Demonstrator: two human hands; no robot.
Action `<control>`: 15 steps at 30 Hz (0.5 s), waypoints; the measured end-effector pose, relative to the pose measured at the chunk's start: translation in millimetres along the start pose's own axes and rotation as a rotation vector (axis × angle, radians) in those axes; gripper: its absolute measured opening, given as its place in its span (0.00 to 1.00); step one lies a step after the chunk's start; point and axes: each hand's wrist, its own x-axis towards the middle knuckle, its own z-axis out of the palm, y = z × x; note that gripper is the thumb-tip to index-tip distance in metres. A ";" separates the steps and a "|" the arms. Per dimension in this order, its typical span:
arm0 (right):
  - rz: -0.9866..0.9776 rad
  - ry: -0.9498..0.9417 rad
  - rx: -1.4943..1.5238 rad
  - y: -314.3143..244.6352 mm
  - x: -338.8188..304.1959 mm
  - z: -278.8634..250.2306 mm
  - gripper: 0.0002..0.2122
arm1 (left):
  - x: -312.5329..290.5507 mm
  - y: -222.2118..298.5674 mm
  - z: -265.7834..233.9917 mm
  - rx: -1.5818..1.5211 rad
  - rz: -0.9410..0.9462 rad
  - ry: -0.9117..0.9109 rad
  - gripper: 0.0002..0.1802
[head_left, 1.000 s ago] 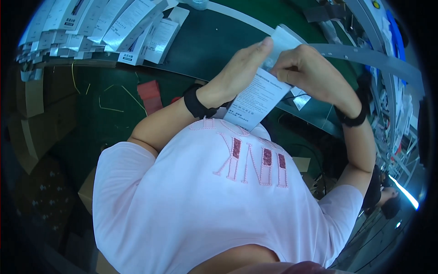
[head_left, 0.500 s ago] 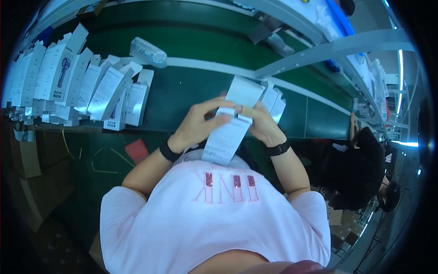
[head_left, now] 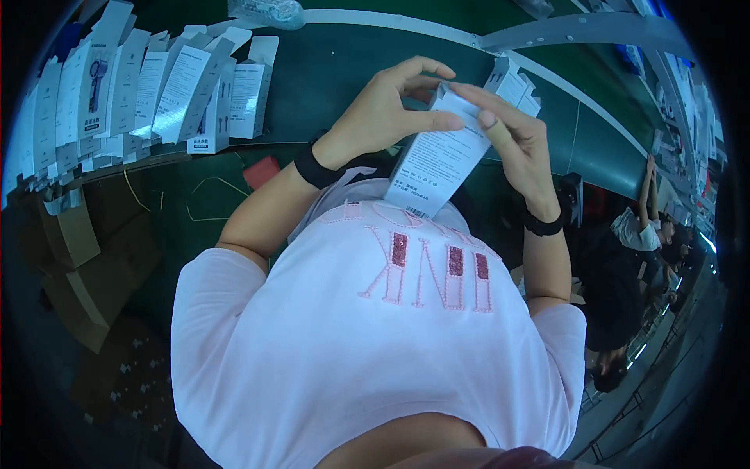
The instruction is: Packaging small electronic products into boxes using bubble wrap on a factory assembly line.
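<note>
A white carton (head_left: 439,168) with fine print on its face stands tilted between my hands, its lower end against my shirt. My left hand (head_left: 391,109) is at the carton's upper left, thumb pressed on the printed face and fingers curled behind the top. Across the top right edge bend the fingers of my right hand (head_left: 516,141), its thumb lying near the upper corner. The top end of the carton looks folded over; my fingers partly cover it. Just beyond my right hand are a few more white cartons (head_left: 512,84).
At the left, a row of white cartons (head_left: 180,94) with raised flaps stands along the green table (head_left: 336,74). A clear plastic-wrapped bundle (head_left: 269,12) lies at the back. Below the table edge are a red object (head_left: 262,172) and brown cardboard boxes (head_left: 74,234). Other people sit at the right.
The large flap that stood up at the carton's top is folded down. My right hand has moved over the top edge. The view has shifted, so the table sits higher in the picture.
</note>
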 end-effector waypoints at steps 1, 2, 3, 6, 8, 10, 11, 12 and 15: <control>-0.073 -0.056 -0.104 1.6 -2.0 -1.9 0.14 | 2.1 -4.7 -0.2 -0.006 0.019 -0.026 0.29; -0.145 -0.110 -0.209 2.5 -3.9 -4.0 0.14 | 4.4 -9.5 0.1 -0.011 0.039 -0.054 0.29; -0.051 -0.126 -0.146 0.7 -6.4 -5.6 0.15 | 6.9 -12.7 1.3 -0.011 0.042 -0.061 0.29; 0.029 -0.047 -0.304 4.9 -15.3 -3.1 0.22 | 15.1 -18.5 8.1 -0.009 -0.015 -0.012 0.28; 0.061 0.010 -0.256 21.4 -21.1 -10.0 0.24 | 26.1 -28.2 18.6 0.016 -0.071 -0.025 0.24; 0.094 0.165 -0.082 38.6 -31.4 -12.8 0.34 | 44.4 -31.2 33.4 -0.078 -0.182 -0.059 0.24; 0.106 0.320 0.100 58.1 -37.5 -15.9 0.37 | 56.8 -31.4 41.5 -0.040 -0.147 -0.092 0.23; 0.188 0.335 0.229 56.0 -35.5 -26.4 0.35 | 68.2 -32.7 46.6 0.000 -0.123 -0.101 0.22; 0.350 0.376 0.297 78.8 -46.8 -69.5 0.26 | 119.4 -48.0 57.1 -0.018 -0.314 -0.117 0.53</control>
